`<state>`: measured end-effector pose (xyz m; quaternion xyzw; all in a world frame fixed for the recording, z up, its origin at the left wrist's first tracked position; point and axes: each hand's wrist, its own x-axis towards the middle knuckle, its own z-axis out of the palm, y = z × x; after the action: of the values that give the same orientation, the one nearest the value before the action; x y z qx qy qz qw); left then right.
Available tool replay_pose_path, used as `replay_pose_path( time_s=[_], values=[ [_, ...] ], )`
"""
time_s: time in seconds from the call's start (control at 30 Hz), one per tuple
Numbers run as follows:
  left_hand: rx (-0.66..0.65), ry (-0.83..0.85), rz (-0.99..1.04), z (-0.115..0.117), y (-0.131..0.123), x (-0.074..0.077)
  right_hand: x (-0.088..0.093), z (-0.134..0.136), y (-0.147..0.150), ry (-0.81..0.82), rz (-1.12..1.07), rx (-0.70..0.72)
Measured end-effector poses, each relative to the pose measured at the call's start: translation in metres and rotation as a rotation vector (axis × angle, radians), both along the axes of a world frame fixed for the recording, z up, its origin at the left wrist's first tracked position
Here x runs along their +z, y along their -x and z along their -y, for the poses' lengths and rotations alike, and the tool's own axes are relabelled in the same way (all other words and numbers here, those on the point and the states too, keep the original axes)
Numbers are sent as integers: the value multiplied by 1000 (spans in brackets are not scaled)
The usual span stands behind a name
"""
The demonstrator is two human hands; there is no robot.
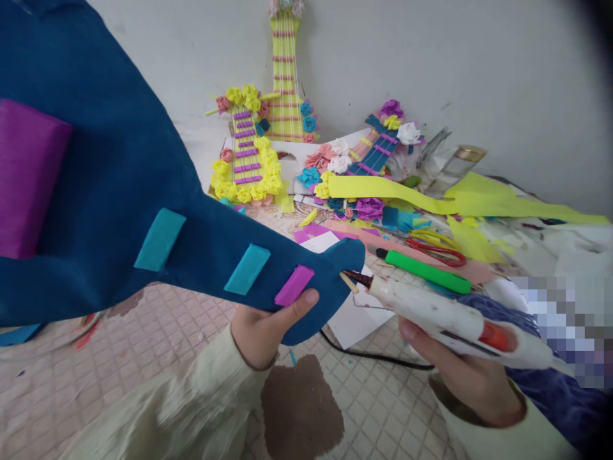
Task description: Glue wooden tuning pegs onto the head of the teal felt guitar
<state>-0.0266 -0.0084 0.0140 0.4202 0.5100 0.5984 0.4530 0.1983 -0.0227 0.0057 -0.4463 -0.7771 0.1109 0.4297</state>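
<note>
My left hand [275, 322] grips the neck end of a dark blue paper guitar [138, 147], thumb on top beside a small purple strip [294, 285]. Two turquoise strips [248, 269] and a large purple block sit along the guitar's face. In my right hand [467, 380] is a white hot glue gun [431, 310], its dark nozzle pointing left at the head of the guitar. A short pale stick [349, 282] shows right at the nozzle tip; whether it touches the guitar I cannot tell.
Against the wall stand finished-looking paper guitars, one tall yellow [286, 76], one with yellow roses [246, 150], one blue [376, 153]. A green cutter [428, 271], red-handled scissors [438, 251], yellow crepe paper [397, 190] and a glass jar [460, 163] lie to the right. A black cord [378, 360] crosses the table.
</note>
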Motion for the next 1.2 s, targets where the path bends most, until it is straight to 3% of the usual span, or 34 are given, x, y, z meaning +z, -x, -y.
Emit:
replay_pose_path(
  time_s=[0.27,0.43,0.63,0.77,1.2],
  values=[
    [59,-20,20,-1,0,-1,11,-3,4,19,3,60],
    [-17,-19,-22,-1,2,-1,12,-3,5,-21,34,54],
    [12,-29,-29,-1,1,1,17,-4,8,-59,68,73],
    [-45,-17,-29,0,2,2,15,-3,5,-108,94,64],
    [-185,104,337,-3,-1,8,22,-2,13,-209,122,49]
  ],
)
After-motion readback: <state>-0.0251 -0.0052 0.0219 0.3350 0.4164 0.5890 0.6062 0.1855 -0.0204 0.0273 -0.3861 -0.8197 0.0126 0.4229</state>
